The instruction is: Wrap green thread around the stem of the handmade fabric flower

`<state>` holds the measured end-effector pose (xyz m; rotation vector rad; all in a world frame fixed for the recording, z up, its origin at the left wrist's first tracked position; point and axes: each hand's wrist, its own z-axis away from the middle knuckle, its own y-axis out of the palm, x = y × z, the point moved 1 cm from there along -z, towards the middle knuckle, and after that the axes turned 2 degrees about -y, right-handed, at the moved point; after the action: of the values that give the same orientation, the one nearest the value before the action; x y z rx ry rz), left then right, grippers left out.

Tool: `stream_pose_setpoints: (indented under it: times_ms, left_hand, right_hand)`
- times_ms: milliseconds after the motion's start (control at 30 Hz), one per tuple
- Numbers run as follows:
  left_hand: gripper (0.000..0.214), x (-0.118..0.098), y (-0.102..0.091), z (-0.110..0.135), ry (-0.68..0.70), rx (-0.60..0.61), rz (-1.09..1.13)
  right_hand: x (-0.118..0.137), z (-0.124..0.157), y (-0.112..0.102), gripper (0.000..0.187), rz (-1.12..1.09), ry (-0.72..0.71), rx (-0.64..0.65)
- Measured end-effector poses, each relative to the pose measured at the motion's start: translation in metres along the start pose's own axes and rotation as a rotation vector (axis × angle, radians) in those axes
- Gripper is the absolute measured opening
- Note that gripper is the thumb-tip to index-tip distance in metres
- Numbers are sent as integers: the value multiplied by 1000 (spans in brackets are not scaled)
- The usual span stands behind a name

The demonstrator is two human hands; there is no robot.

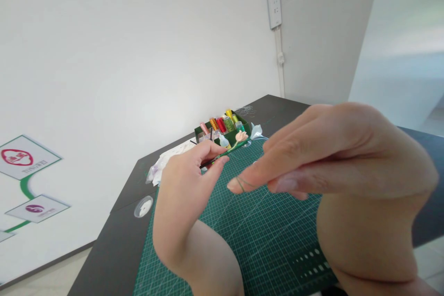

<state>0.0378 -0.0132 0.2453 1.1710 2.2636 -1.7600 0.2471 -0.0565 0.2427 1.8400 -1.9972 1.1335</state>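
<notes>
My left hand [189, 187] pinches a thin green flower stem [233, 148] between thumb and fingertips. At the stem's upper end sits a small pale pink flower [241, 136]. Just to the right, my right hand [312, 162] is closed, index finger stretched toward the left hand and thumb pressed against the other fingers. A fine green thread [242, 187] wraps round that index fingertip; where its ends run is hard to make out. Both hands hover above a green cutting mat [256, 226].
Behind the hands stands a dark green box [247, 126] with several colourful thread spools [221, 124]. White tissue [173, 155] and a small round clear dish [143, 206] with white contents lie at the left. Loose thread [247, 110] rests on the black table [120, 236] near the wall.
</notes>
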Motion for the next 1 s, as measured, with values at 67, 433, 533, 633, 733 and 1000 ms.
stream_pose_setpoints:
  times_ms: [67,433,533,633,733,1000]
  left_hand:
    - [16,-2,1,0,52,7,-50]
    - [12,-8,3,14,164,125,-53]
    - [12,-8,1,17,203,120,-67]
    - [13,-8,-1,19,244,99,-65]
    - [13,-9,-2,22,303,29,-67]
    - [10,-10,-5,24,341,-160,-101]
  right_hand:
    - [2,-2,4,21,-75,4,-9]
    - [-14,-11,2,15,21,-1,-297]
    - [-19,-16,0,18,71,45,-288]
    - [-27,-21,-2,22,96,67,-252]
    - [-38,-25,-3,23,83,130,-159]
    - [-60,-31,-5,22,-79,282,37]
